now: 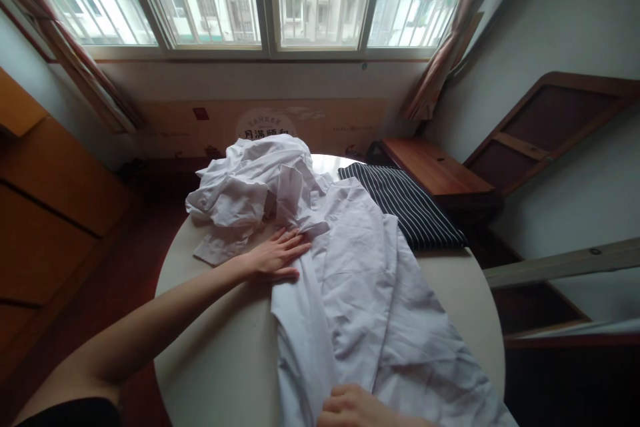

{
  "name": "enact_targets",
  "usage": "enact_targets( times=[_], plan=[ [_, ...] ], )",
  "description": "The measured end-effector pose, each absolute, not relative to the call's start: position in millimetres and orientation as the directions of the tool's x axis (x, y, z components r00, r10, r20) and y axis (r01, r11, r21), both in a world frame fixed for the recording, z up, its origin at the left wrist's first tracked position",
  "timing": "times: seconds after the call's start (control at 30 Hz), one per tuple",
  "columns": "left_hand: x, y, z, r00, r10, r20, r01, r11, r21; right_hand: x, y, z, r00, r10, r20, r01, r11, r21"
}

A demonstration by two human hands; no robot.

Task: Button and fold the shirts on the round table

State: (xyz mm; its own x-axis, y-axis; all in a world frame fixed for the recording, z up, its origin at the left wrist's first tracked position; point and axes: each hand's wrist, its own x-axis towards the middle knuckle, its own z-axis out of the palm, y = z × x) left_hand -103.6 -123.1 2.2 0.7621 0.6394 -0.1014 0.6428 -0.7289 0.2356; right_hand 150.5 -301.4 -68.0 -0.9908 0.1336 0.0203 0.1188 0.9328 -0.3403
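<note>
A white shirt (370, 293) lies spread lengthwise across a round pale table (225, 353). My left hand (275, 257) rests flat with fingers stretched out on the shirt's left edge near its upper part. At the bottom of the view my right hand (350, 407) has its fingers curled on the shirt's near end, pinching the fabric. Behind the left hand sits a crumpled heap of white clothes (250, 193).
A folded dark cloth with thin white stripes (405, 203) lies at the table's far right. A wooden side table (435, 170) stands beyond it. A window runs along the back wall, and wooden furniture (45, 213) fills the left side.
</note>
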Motion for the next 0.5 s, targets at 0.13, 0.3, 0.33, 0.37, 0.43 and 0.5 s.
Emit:
enact_targets(
  times=[0.13, 0.3, 0.33, 0.37, 0.43, 0.5],
  plan=[
    [-106, -122, 0, 0.739, 0.673, -0.020, 0.654, -0.710, 0.263, 140, -269, -4, -0.998, -0.001, 0.070, -0.036, 0.870, -0.491],
    [-104, -122, 3, 0.779, 0.626, 0.035, 0.598, -0.758, 0.259, 108, -241, 22, -0.905, 0.370, 0.210, 0.293, 0.900, -0.324],
    [-104, -121, 1, 0.783, 0.622, 0.012, 0.600, -0.759, 0.253, 101, -244, 8, -0.905, 0.361, 0.226, 0.299, 0.916, -0.267],
    [-103, -120, -1, 0.786, 0.618, -0.012, 0.601, -0.760, 0.248, 95, -250, -9, -0.909, 0.340, 0.241, 0.292, 0.932, -0.214],
    [-103, -117, -4, 0.793, 0.608, -0.038, 0.597, -0.764, 0.244, 85, -268, -48, -0.905, 0.295, 0.305, 0.271, 0.955, -0.119],
    [-103, -115, -3, 0.802, 0.596, -0.028, 0.584, -0.774, 0.244, 79, -283, -74, -0.905, 0.252, 0.343, 0.221, 0.967, -0.127]
  ],
)
